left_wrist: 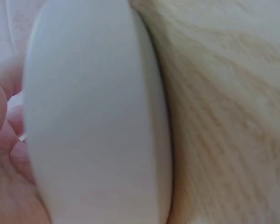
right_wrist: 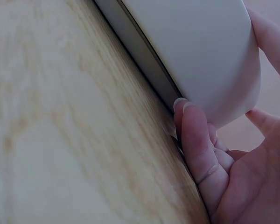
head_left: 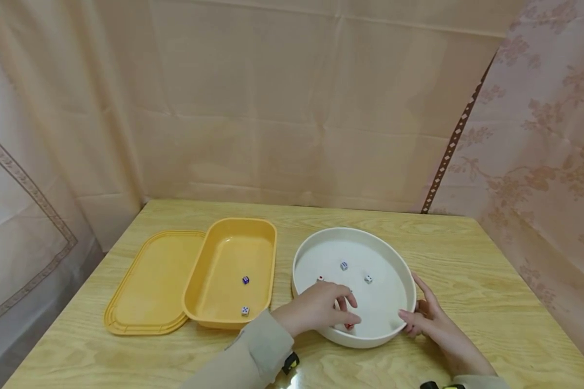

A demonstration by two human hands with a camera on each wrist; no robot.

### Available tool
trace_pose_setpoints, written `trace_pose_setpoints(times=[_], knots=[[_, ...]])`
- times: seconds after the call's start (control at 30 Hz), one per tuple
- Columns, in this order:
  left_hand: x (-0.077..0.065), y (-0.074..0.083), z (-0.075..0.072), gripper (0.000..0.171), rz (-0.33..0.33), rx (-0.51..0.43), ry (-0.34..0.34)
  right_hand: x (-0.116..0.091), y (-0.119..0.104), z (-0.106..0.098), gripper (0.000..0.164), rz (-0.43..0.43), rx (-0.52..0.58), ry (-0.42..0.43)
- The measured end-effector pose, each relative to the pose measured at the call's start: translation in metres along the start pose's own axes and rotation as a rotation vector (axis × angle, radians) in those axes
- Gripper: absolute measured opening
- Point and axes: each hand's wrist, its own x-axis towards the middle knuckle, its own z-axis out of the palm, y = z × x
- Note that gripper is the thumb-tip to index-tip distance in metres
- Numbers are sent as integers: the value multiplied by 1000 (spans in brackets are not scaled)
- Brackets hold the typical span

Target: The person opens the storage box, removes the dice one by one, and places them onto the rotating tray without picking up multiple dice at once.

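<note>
A round white tray (head_left: 389, 292) with a raised wall holds several dice. My left hand (head_left: 316, 308) reaches over its near-left rim, fingers bent downward, with a gap between thumb and fingertips. A red die (head_left: 349, 327) shows just below the thumb, close to the near wall. Beyond the hand lie a white die with blue pips (head_left: 344, 266), another white die (head_left: 368, 279) and a white die with a red pip (head_left: 320, 278), partly hidden. My right hand (head_left: 435, 324) grips the tray's right side, thumb on the rim; its fingertips (right_wrist: 196, 126) reach the wall's bottom edge.
Left of the tray stands a yellow rectangular box (head_left: 190, 302) containing a blue die (head_left: 245, 280) and a white die (head_left: 245, 311). A yellow lid (head_left: 151, 286) lies beside it, tucked against its left side. The wooden table (head_left: 491, 302) ends at a curtain (head_left: 282, 135) behind.
</note>
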Motion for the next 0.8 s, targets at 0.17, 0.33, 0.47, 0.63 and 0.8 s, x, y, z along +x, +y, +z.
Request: trace_pose_setpoints(times=[0.17, 0.33, 0.47, 0.63, 0.8], knots=[[-3, 1, -6, 23, 3, -137, 47, 0, 1, 0, 92, -4, -1, -1], [-6, 7, -16, 21, -20, -235, 80, 0, 0, -1, 91, 4, 0, -2], [-9, 12, -23, 19, -38, -281, 102, 0, 0, -1, 91, 12, 0, -8], [-14, 20, -32, 19, -13, -311, 120, 0, 1, -1, 90, 4, -1, -9], [-17, 24, -39, 20, 14, -316, 129, 1, 2, -2, 89, -5, 0, -13]])
